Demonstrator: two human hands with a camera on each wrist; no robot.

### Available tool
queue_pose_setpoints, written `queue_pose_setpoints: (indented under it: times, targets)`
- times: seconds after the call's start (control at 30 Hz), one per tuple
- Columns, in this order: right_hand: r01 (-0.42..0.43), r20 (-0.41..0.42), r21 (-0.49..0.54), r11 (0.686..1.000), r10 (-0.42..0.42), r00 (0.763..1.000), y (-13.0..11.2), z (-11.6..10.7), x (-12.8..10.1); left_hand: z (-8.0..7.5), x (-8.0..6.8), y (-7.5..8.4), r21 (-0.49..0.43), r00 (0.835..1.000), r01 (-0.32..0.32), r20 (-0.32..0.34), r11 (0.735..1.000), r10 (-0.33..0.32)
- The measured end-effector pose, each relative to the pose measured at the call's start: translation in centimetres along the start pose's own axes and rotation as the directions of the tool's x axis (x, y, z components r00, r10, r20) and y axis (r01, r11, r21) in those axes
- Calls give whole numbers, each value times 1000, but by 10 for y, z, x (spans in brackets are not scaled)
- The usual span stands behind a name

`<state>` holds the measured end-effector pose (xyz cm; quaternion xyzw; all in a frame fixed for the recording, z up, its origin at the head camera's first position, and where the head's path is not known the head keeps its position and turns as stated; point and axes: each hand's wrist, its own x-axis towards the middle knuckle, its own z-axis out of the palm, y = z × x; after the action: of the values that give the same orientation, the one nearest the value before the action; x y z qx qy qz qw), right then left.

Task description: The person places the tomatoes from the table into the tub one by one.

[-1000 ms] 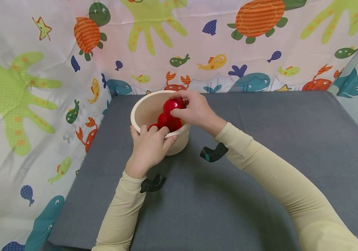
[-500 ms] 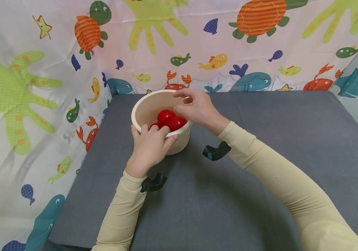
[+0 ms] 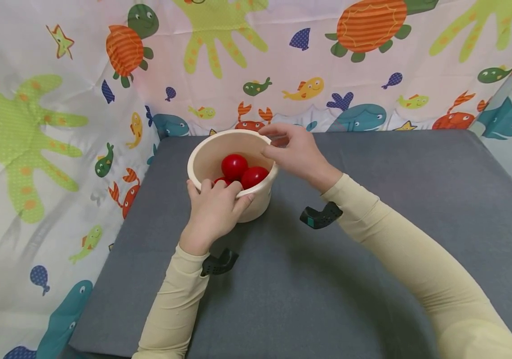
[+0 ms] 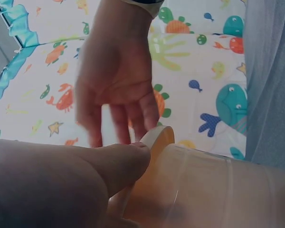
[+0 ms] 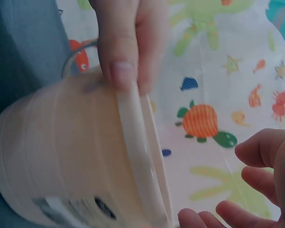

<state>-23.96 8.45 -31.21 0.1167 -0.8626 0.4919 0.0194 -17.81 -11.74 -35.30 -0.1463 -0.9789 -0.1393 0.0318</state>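
Observation:
A cream plastic bucket (image 3: 256, 207) stands on the grey surface with several red balls (image 3: 234, 166) inside. My left hand (image 3: 214, 212) grips its near rim, fingers over the edge and thumb outside. In the left wrist view the left thumb (image 4: 126, 164) lies along the rim. My right hand (image 3: 298, 152) hovers at the bucket's right rim with nothing in it. Its fingers (image 5: 256, 152) are loosely bent and spread in the right wrist view. The lower part of the balls is hidden by the rim and the left fingers.
Grey cloth (image 3: 395, 199) covers the table under the bucket. A curtain (image 3: 283, 60) printed with sea animals hangs behind and at both sides. A thin handle (image 5: 78, 54) stands out from the bucket in the right wrist view.
My right hand let go of a red ball, which dropped among the others in the bucket. The hand then drew back to the right. The left hand stayed on the rim.

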Motion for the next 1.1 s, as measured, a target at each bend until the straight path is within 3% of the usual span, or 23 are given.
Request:
queue_pose_setpoints:
  times: [0.23,0.57,0.87,1.1]
  targets:
    - [-92,-44,-40,995,90,995,30,-32,-7,0,1,1,-16,1000,15,-9,1000,-15]
    - [-175,-92,-143,974,163,982,90,-76,-47,3,0,0,-15,1000,20,-15,1000,-21]
    - [-250,-132,-202,947,226,965,124,-97,-86,3,1,0,-19,1000,15,-12,1000,-15]
    - [-274,-155,-293,916,237,959,134,-114,-100,-1,-1,-1,-22,1000,16,-8,1000,-16]
